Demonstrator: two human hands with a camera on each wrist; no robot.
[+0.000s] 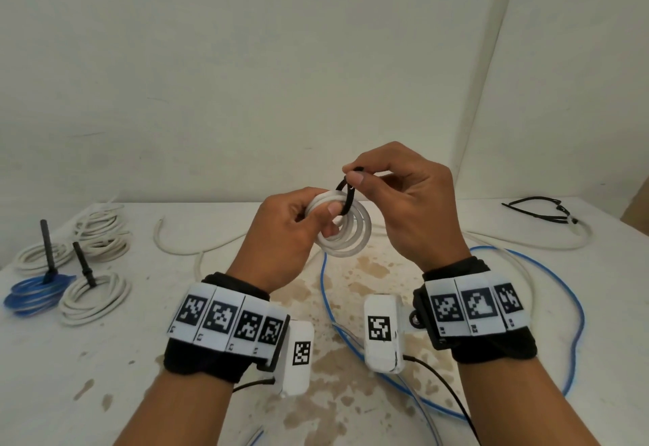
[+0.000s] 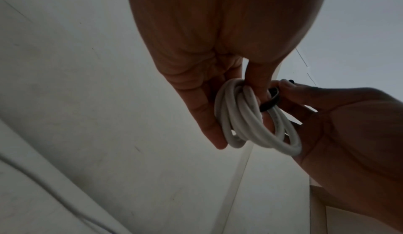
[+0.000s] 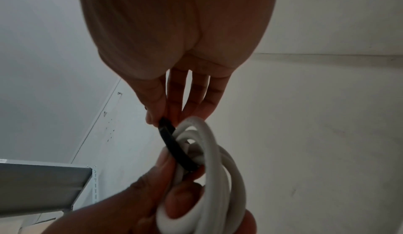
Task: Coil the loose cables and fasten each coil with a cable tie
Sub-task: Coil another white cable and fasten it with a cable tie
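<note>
A small white cable coil is held up above the table by my left hand, thumb on its front and fingers through the loops. A black cable tie loops round the coil's upper right part. My right hand pinches the tie's top between thumb and forefinger, the other fingers spread loosely.
At the table's left lie tied coils: a blue one and white ones, two with black tie tails sticking up. Loose white and blue cables cross the stained table. Spare black ties lie far right.
</note>
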